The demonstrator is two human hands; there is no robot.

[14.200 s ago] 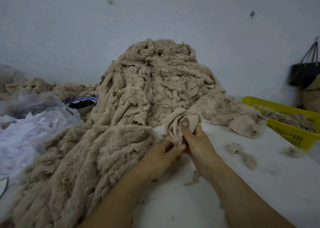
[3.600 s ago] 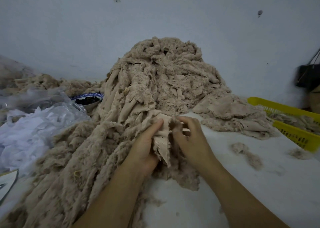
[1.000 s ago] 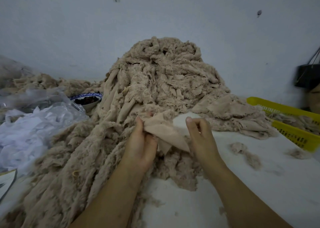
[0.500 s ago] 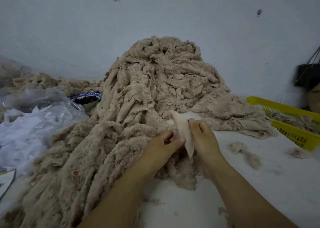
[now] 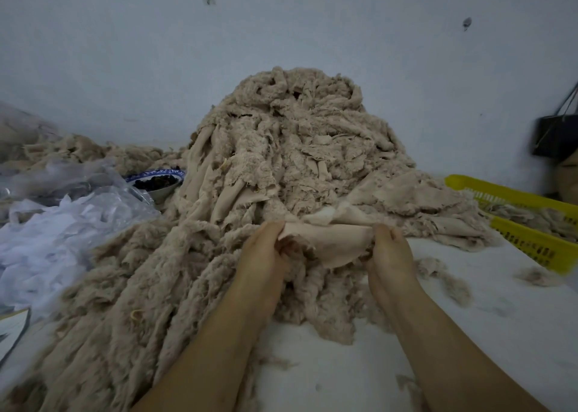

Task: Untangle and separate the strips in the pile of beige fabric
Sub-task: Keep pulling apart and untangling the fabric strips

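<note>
Pale wall behind, white table [image 5: 469,333] under the beige pile [image 5: 291,161]; left hand [image 5: 266,252] and right hand [image 5: 391,249] pinch one strip [image 5: 331,242] taut between them, apparently to free it.

Yellow perforated plastic basket [image 5: 531,243] right, on white surface [image 5: 469,343]; blue-rimmed bowl of dark bits [image 5: 153,172] left, beside clear plastic bag of white scraps [image 5: 72,227]

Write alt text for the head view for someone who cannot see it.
The left hand and right hand stretch a beige strip between them before a tall pile of tangled beige fabric on a white table. A yellow basket stands at right, white scraps in plastic at left.
</note>
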